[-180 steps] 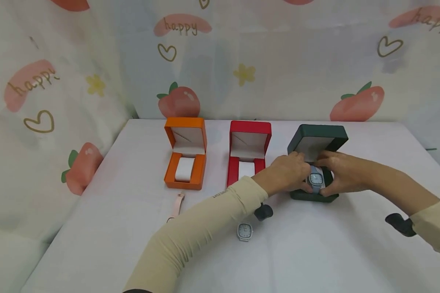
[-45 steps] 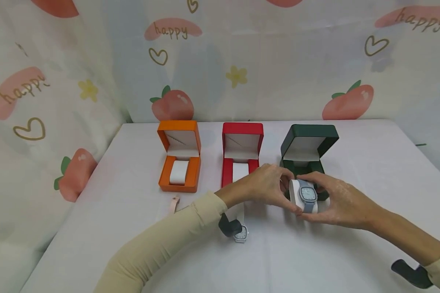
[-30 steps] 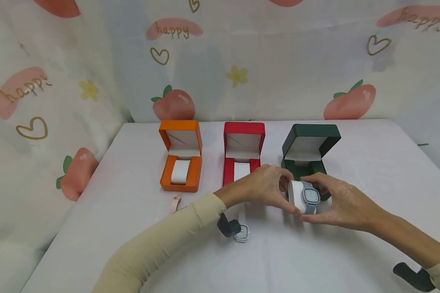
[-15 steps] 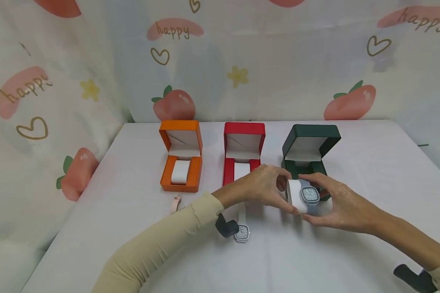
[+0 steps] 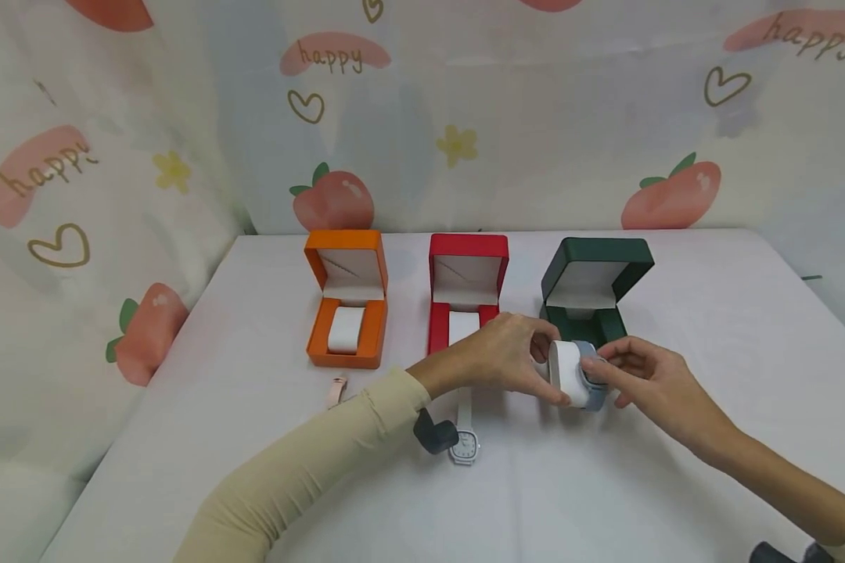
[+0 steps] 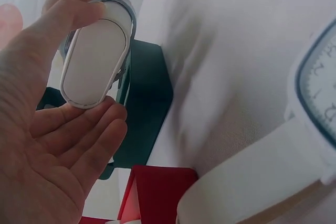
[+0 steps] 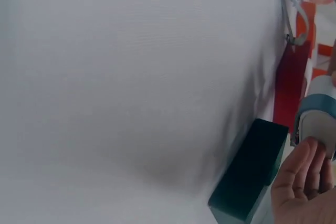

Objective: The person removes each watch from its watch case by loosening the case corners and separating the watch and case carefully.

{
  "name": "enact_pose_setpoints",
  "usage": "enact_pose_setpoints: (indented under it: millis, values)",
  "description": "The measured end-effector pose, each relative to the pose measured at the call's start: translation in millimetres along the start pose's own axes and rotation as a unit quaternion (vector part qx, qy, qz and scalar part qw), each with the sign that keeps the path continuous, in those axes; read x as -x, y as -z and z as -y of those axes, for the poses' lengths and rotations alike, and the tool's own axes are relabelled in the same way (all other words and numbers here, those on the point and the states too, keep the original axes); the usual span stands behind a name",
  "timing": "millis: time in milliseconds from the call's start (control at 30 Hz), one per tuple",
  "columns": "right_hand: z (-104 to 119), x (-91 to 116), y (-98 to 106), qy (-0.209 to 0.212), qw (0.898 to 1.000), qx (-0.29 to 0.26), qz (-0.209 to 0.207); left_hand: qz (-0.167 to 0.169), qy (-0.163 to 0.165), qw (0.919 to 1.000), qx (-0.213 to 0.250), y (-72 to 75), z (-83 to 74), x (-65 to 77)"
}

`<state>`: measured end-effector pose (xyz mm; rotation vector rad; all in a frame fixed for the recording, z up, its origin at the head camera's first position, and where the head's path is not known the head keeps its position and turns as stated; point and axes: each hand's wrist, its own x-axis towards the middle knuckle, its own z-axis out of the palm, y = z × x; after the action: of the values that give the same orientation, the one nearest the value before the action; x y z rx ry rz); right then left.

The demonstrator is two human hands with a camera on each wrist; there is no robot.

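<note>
In the head view my left hand [image 5: 503, 356] holds a white watch cushion [image 5: 566, 374] between thumb and fingers, in front of the green box [image 5: 597, 254]. A wristwatch with a blue-grey strap [image 5: 595, 400] is wrapped round the cushion's right part. My right hand [image 5: 665, 391] pinches this watch, its thumb over the dial, which is mostly hidden. The left wrist view shows the oval end of the cushion [image 6: 94, 61], thumb at its top and fingertips at its lower edge. Right-hand fingertips [image 7: 310, 148] touch the cushion's other end in the right wrist view.
An orange box [image 5: 343, 356] and a red box [image 5: 469, 245] stand with raised lids left of the green one, each with a white cushion inside. A white watch [image 5: 465, 447] lies near my left wrist. Part of a pink watch strap [image 5: 336, 391] shows behind my left sleeve.
The cushion and watch have come out of the green box since the earliest frame. In the last half second my right hand shifted its grip, bringing its thumb over the dial; the left hand stayed.
</note>
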<state>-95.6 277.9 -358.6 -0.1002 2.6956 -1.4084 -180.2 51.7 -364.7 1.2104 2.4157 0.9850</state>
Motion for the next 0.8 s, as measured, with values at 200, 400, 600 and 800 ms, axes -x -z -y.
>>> enact_pose_setpoints:
  millis: [200, 400, 600, 800]
  values:
    - [4.7, -10.0, 1.2, -0.046, 0.999, -0.002, 0.002, 0.015, -0.007, 0.9998, -0.007, -2.2, -2.4, -2.1]
    - [3.8, -18.4, 2.0, -0.086, 0.996, -0.003, 0.025, 0.02, -0.014, 0.9993, -0.028, -2.1, -5.2, -1.7]
    - [5.7, -21.7, 5.0, -0.085, 0.996, -0.014, 0.038, 0.017, -0.011, 0.9995, -0.025, -0.1, -5.2, -0.7]
    - [6.2, -18.7, 2.0, -0.083, 0.996, -0.022, 0.027, 0.014, -0.005, 0.9997, -0.018, 0.6, -3.3, -0.2]
